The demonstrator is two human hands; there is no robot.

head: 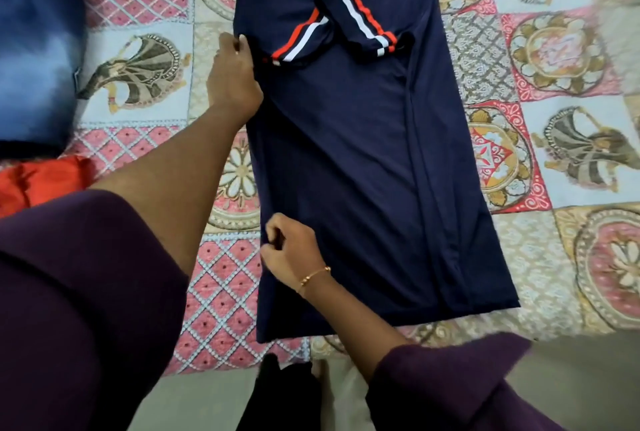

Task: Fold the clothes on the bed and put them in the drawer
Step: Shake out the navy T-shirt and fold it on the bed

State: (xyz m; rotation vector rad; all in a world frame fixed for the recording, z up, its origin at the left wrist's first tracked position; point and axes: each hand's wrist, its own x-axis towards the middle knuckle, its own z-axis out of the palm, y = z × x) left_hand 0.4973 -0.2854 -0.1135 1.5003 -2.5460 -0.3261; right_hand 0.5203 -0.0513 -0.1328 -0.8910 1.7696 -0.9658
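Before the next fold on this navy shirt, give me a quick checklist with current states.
1. Left hand grips the navy shirt at its left edge near the sleeves: ok.
2. Right hand pinches the same left edge lower down: ok.
3. Both striped sleeves folded in onto the body: ok.
4. Shirt lies flat on the bedspread: mostly ok, a long crease runs down the right side.
5. Bottom hem square: not ok, it slants.
6. Drawer ready: cannot tell, not in view.
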